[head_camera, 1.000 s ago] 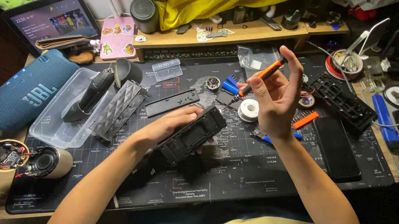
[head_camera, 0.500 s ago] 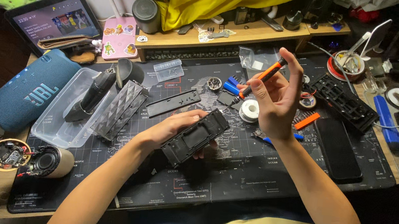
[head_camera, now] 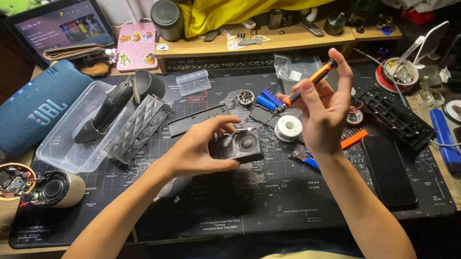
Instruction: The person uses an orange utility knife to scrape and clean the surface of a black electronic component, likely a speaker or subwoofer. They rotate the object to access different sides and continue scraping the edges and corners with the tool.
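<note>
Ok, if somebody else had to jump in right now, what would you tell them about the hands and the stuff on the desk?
Left hand holds a small black speaker part just above the dark desk mat, round driver facing up.
Right hand is raised, gripping an orange and black screwdriver with its tip pointing down-left, not touching the part.
A white solder spool sits just beyond the part; a clear tray of black casing pieces is far left.
The part is out of its casing; whether screws remain cannot be seen.

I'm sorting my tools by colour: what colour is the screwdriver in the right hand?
Orange and black; the screwdriver shows best in the head view, raised in the right hand.
</note>
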